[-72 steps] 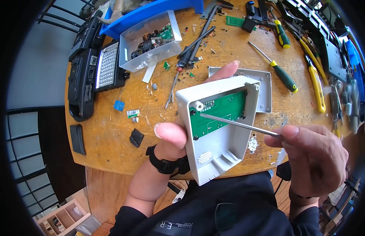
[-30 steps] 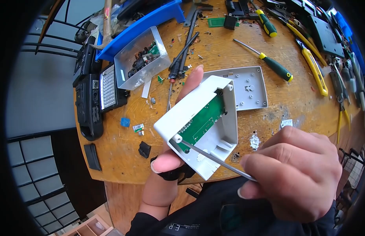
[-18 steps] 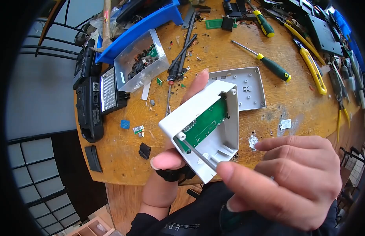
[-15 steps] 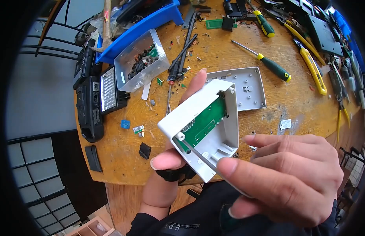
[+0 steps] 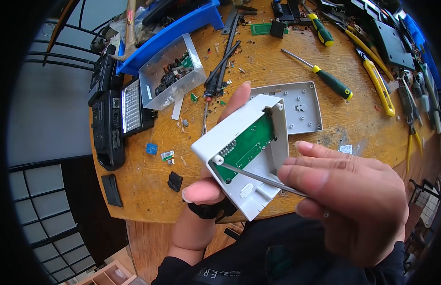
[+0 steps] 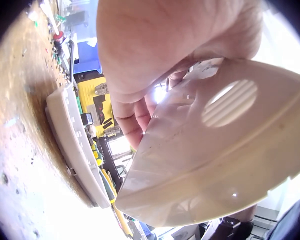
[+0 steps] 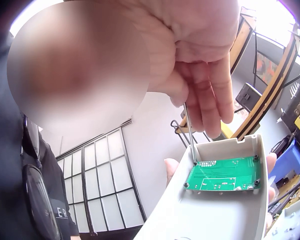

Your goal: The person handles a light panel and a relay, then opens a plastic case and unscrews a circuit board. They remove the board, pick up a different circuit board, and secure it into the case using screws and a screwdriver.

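A white plastic housing (image 5: 239, 124), tilted with its hollow side facing up, rests in the left hand (image 5: 203, 191), whose thumb and fingers grip it from opposite sides. Inside lies a green circuit board (image 5: 249, 147). Between thumb and fingers, the right hand (image 5: 353, 190) pinches a thin metal shaft (image 5: 258, 177); its handle end is hidden by the hand. In the right wrist view the shaft's tip meets the corner of the circuit board (image 7: 222, 175) beside the housing wall. The left wrist view shows the housing's outer face (image 6: 190, 150) against the left palm (image 6: 170, 45).
A matching flat cover (image 5: 301, 107) lies behind the housing. Beyond are a green-handled screwdriver (image 5: 333, 83), a yellow cutter (image 5: 379, 88), a clear bin of parts (image 5: 173, 73) and a blue tray (image 5: 168, 35). Small scraps lie about the wooden table (image 5: 258, 61).
The housing has swung left and tilted since the earliest frame. Over the last half second it has stayed nearly still, while the right hand has shifted, its fingers drawn closer to the housing.
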A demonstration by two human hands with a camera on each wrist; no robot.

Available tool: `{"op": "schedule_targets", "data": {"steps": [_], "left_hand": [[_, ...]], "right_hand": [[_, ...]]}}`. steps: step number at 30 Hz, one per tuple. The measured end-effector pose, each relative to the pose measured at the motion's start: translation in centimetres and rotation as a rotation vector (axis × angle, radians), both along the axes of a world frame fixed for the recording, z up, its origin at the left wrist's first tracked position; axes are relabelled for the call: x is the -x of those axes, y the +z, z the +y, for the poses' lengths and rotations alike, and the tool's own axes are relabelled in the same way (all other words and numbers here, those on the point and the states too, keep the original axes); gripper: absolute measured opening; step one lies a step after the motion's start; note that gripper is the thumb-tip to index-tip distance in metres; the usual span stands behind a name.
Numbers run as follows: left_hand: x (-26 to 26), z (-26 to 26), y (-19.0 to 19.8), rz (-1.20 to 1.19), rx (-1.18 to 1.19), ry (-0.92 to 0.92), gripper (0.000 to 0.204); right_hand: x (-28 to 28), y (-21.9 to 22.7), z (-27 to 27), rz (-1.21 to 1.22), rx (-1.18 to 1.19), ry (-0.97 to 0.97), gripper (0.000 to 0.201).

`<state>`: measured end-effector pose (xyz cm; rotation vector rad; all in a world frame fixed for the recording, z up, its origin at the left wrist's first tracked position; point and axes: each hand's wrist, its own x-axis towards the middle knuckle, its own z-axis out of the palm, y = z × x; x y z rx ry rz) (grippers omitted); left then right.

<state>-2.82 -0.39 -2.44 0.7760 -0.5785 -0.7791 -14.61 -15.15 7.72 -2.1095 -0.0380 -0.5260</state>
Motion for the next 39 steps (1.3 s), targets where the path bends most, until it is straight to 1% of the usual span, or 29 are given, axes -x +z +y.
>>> {"op": "schedule_targets", "data": {"steps": [1, 3, 4, 5, 8, 9, 11, 14, 15, 17, 20, 24, 25, 28, 29, 32, 33, 36, 38, 39], "left_hand": [[0.0, 0.0, -0.2, 0.022, 0.045, -0.006, 0.157], [0.1, 0.0, -0.1, 0.043, 0.091, -0.012, 0.157], [0.2, 0.0, 0.1, 0.039, 0.008, 0.025, 0.157], [0.4, -0.1, 0.5, 0.037, -0.033, 0.044, 0.157], [0.9, -0.3, 1.8, 0.074, -0.188, 0.105, 0.157], [0.9, -0.3, 1.9, 0.088, -0.226, 0.119, 0.157], [0.7, -0.4, 1.9, 0.058, -0.281, 0.132, 0.157], [0.7, -0.6, 2.0, 0.040, -0.287, 0.137, 0.156], [0.8, -0.7, 2.1, 0.038, -0.282, 0.137, 0.156], [1.3, -1.0, 2.7, 0.025, -0.283, 0.203, 0.140], [1.1, -0.8, 2.5, 0.022, -0.240, 0.154, 0.140], [1.0, -0.8, 2.4, 0.009, -0.261, 0.189, 0.141], [0.8, -0.8, 2.7, -0.008, -0.300, 0.188, 0.142], [0.8, -0.8, 3.0, -0.022, -0.348, 0.199, 0.144], [0.9, -0.8, 3.1, -0.021, -0.355, 0.210, 0.145], [0.9, -1.0, 3.1, 0.009, -0.350, 0.226, 0.146], [0.8, -1.0, 3.1, 0.018, -0.347, 0.232, 0.146], [0.4, -0.8, 2.5, 0.004, -0.300, 0.204, 0.145], [0.1, -0.8, 2.2, 0.001, -0.298, 0.237, 0.144], [-0.1, -0.8, 2.1, 0.001, -0.296, 0.237, 0.144]], "right_hand": [[-0.3, -0.3, -0.2, -0.125, 0.088, 0.024, 0.032], [-0.4, -0.3, -0.2, -0.229, 0.157, 0.003, 0.030], [-0.4, -0.2, -0.2, -0.281, 0.192, -0.011, 0.029], [-0.4, 0.8, -0.7, -0.214, 0.269, 0.056, 0.027], [-0.2, 1.2, -1.1, -0.132, 0.329, 0.122, 0.021], [0.0, 1.1, -1.0, -0.093, 0.223, 0.121, 0.023], [0.0, 0.8, -0.8, -0.056, 0.118, 0.122, 0.025], [0.1, 0.7, -0.6, -0.042, 0.016, 0.099, 0.029], [0.3, 1.0, -0.9, 0.047, -0.047, 0.135, 0.029], [0.3, 1.2, -1.1, 0.135, -0.109, 0.173, 0.029], [0.1, 1.1, -1.2, 0.118, -0.070, 0.168, 0.029], [0.3, 0.9, -1.1, 0.143, -0.037, 0.137, 0.036], [0.2, 0.9, -1.0, 0.160, -0.081, 0.115, 0.034], [0.0, 0.3, -1.4, 0.169, -0.152, 0.165, 0.032], [-0.1, 0.2, -1.4, 0.159, -0.286, 0.160, 0.034], [-0.2, -0.9, -2.2, 0.101, -0.364, 0.212, 0.042], [-0.2, -1.1, -2.5, 0.084, -0.264, 0.221, 0.042], [-0.7, -0.5, -2.7, 0.074, -0.088, 0.171, 0.032], [-1.0, -0.8, -2.8, -0.012, -0.009, 0.167, 0.025], [-1.0, -0.8, -2.9, -0.013, -0.007, 0.167, 0.025]]}}
